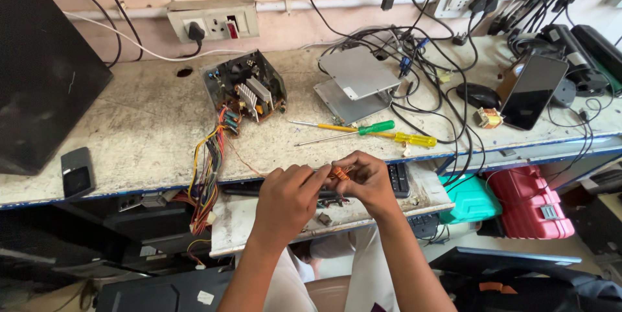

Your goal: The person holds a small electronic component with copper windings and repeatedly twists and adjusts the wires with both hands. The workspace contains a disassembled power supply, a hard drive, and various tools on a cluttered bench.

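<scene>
Together, the left hand and right hand pinch a small orange part between their fingertips; beyond the grip lie two screwdrivers, with an opened power supply up-left.

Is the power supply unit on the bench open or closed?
Open: the power supply unit shows its bare circuit board and heat sinks, and its grey metal cover lies apart to the right.
</scene>
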